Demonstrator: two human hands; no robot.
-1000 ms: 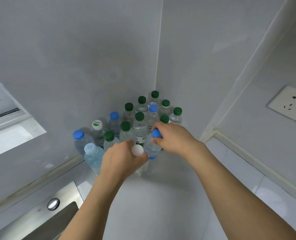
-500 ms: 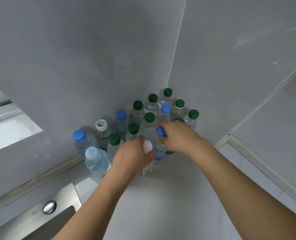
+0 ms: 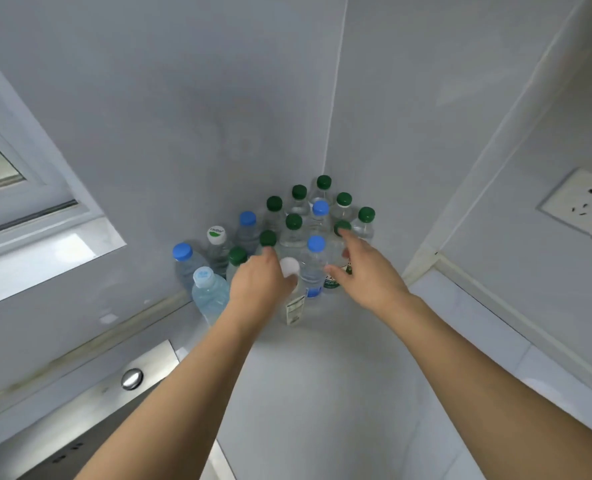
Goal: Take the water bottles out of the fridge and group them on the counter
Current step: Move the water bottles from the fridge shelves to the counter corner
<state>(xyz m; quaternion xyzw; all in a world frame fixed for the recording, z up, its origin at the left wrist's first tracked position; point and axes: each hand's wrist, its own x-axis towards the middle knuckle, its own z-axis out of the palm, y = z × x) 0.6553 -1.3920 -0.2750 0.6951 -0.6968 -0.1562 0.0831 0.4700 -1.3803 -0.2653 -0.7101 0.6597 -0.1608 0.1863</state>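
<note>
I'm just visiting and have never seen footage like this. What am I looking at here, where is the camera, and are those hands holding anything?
No machine here: these are a person's two bare arms, filmed by a wide-angle camera worn on the head, looking down at a pale counter in a wall corner. A cluster of upright water bottles stands there, mostly green-capped, some blue. The left hand curls around the neck of the white-capped bottle; that is its grip. The right hand is open, fingers spread beside the blue-capped bottle, holding nothing. At lower left is a steel sink edge; a wall socket is at right.
</note>
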